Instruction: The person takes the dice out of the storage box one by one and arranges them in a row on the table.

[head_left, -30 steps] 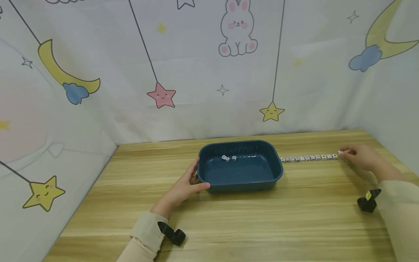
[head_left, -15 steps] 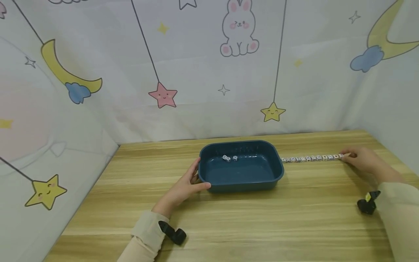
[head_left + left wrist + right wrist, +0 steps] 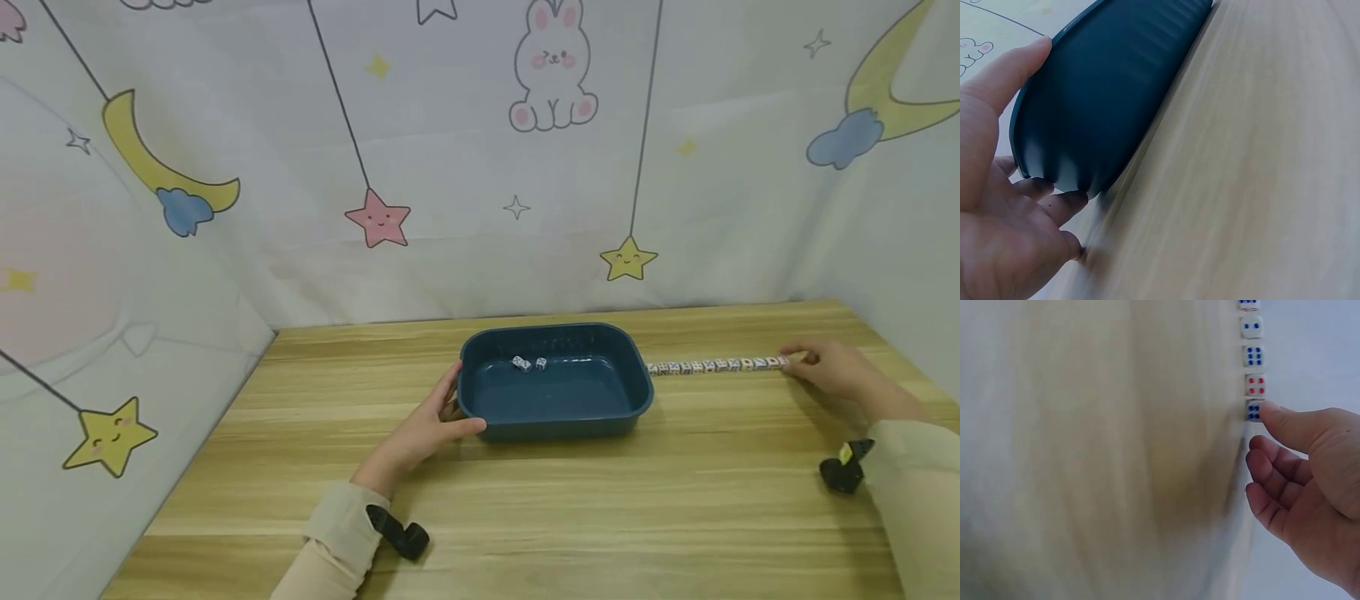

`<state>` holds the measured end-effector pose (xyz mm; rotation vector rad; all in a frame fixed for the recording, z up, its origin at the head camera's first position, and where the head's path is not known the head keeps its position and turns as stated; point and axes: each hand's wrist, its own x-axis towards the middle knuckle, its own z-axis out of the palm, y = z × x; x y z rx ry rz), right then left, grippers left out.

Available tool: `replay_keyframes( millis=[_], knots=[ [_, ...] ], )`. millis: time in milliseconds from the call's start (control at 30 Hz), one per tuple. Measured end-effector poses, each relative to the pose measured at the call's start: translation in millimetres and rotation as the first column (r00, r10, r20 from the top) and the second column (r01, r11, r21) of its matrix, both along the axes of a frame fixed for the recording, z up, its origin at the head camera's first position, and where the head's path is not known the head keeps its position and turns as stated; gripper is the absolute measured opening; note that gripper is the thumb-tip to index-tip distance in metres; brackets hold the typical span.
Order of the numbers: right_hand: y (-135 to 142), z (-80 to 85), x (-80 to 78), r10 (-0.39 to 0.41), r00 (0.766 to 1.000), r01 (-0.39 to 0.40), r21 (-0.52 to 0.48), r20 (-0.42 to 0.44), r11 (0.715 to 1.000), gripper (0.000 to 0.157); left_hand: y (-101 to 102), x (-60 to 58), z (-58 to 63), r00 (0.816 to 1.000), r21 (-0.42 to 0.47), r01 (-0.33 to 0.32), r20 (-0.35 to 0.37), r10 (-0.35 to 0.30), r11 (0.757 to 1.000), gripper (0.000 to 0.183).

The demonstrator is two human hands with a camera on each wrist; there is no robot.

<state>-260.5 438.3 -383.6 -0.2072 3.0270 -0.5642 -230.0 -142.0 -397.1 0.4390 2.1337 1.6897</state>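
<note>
My left hand holds the left end of a dark blue plastic bin. In the left wrist view its thumb lies on the rim and the fingertips touch the outer wall. Several white dice lie inside, near the back wall. From the bin's right side a straight row of dice runs along the table. My right hand is at the row's far right end, pinching the last die, which shows blue pips. Beside it in the right wrist view stands a die with red pips.
The bin and dice are on a wood-grain table. Behind the table and at its sides hangs a white cloth printed with stars, moons and a rabbit. Each wrist wears a small black camera.
My right hand has brought its die down to the right end of the row, beside the others. The left hand stays at the bin, and the head view has shifted slightly.
</note>
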Motion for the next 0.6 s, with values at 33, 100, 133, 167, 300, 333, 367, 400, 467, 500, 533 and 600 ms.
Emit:
replay_keyframes(
  millis=[33, 100, 133, 167, 300, 333, 367, 400, 467, 500, 533, 600],
  knots=[
    [-1.4, 2.6, 0.4, -0.003, 1.0, 0.003, -0.004, 0.006, 1.0, 0.044, 0.1, 0.2, 0.0, 1.0, 0.001, -0.002, 0.002, 0.002, 1.0, 0.1],
    [-5.4, 8.9, -0.4, -0.01, 1.0, 0.011, -0.023, 0.012, 1.0, 0.048, 0.2, 0.3, -0.3, 1.0, 0.001, -0.005, 0.004, 0.005, 1.0, 0.1],
    [-8.9, 12.4, -0.9, -0.016, 1.0, 0.017, -0.039, 0.017, 0.999, 0.05, 0.1, 0.3, -0.4, 1.0, 0.002, -0.006, 0.005, 0.006, 1.0, 0.1],
    [-13.6, 16.1, -1.6, -0.021, 1.0, 0.023, -0.054, 0.021, 0.998, 0.053, 0.0, 0.5, -0.2, 1.0, 0.001, -0.008, 0.005, 0.008, 1.0, 0.1],
    [-41.4, 32.8, -6.1, -0.018, 1.0, 0.019, -0.125, 0.009, 0.992, 0.061, -0.2, 0.3, 0.0, 1.0, -0.001, -0.013, 0.001, 0.013, 1.0, 0.1],
    [-49.8, 36.8, -7.3, -0.008, 1.0, 0.008, -0.148, 0.006, 0.989, 0.062, -0.2, 0.2, -0.1, 1.0, 0.001, -0.013, 0.002, 0.013, 1.0, 0.1],
    [-58.4, 40.6, -8.6, 0.006, 1.0, -0.006, -0.167, -0.001, 0.986, 0.061, -0.3, 0.0, -0.5, 1.0, 0.002, -0.013, 0.002, 0.013, 1.0, 0.1],
    [-67.5, 44.3, -9.5, 0.019, 1.0, -0.02, -0.184, -0.008, 0.983, 0.061, -0.3, -0.2, -0.6, 1.0, 0.004, -0.013, 0.004, 0.013, 1.0, 0.1],
    [-84.8, 51.2, -11.5, 0.051, 0.998, -0.055, -0.208, -0.027, 0.976, 0.059, -0.2, -0.6, -1.0, 1.0, 0.007, -0.01, 0.008, 0.01, 1.0, 0.101],
    [-93.7, 54.7, -12.0, 0.067, 0.997, -0.073, -0.223, -0.034, 0.972, 0.058, -0.2, -0.9, -1.1, 1.0, 0.007, -0.008, 0.01, 0.008, 1.0, 0.101],
    [-102.9, 58.4, -12.4, 0.079, 0.996, -0.086, -0.227, -0.041, 0.97, 0.057, -0.1, -1.1, -1.4, 1.0, 0.008, -0.006, 0.012, 0.006, 1.0, 0.102],
    [-121.3, 65.1, -13.4, 0.096, 0.994, -0.107, -0.235, -0.056, 0.966, 0.055, 0.2, -1.5, -1.3, 1.0, 0.006, -0.005, 0.014, 0.005, 1.0, 0.102]
  ],
)
